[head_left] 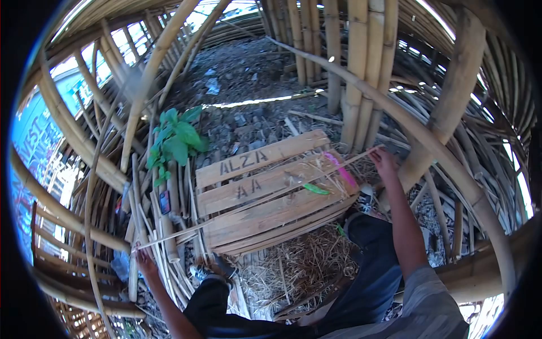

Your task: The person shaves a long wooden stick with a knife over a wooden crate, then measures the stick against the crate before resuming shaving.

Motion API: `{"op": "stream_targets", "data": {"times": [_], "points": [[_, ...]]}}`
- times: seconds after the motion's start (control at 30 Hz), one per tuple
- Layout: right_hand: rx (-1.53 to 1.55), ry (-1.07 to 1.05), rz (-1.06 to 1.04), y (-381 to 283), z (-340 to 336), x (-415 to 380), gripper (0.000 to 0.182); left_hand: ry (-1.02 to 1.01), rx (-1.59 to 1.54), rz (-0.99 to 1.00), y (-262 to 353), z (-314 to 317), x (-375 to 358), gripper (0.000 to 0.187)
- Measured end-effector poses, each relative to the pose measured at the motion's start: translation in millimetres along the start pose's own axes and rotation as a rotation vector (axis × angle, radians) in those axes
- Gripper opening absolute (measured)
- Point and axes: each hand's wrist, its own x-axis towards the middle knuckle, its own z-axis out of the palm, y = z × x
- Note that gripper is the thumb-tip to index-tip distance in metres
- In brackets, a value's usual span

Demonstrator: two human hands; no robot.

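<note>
head view: left grip [146, 263], right grip [386, 163] pinched on thin strip [254, 200] across crate [257, 226].

A leafy plant [178, 141] stands beside stony ground [248, 131], between upright bamboo posts [357, 73] and a blue, lettered surface [40, 133] at left.

Room above the crate [274, 211] — a strip [259, 199] crosses.

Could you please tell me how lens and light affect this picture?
Head view: fisheye distortion toward the rim, corners black; daylight glares white between bamboo poles; a hazy blur near the upper left; the wooden crate in even shade, its lettering readable.
</note>
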Motion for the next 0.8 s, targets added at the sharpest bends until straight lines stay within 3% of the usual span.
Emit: {"op": "stream_targets", "data": {"times": [0.03,0.1,0.23,0.8], "points": [[-0.051,-0.003,0.0,-2.4,9.9,-5.1,0.011,0.081,-0.448,-0.184,24.5,6.3,-5.7,0.037],[-0.094,-0.002,-0.005,-3.8,24.8,-13.8,0.012,0.168,-0.716,-0.405,41.7,12.4,-5.2,0.04],[-0.103,-0.025,0.01,-1.4,46.7,-26.2,0.015,0.253,-0.659,-0.501,54.6,24.4,-6.9,0.037],[-0.048,-0.007,0.044,-1.1,53.0,-29.9,0.015,0.118,-0.666,-0.464,45.6,30.2,-5.2,0.028]]}}
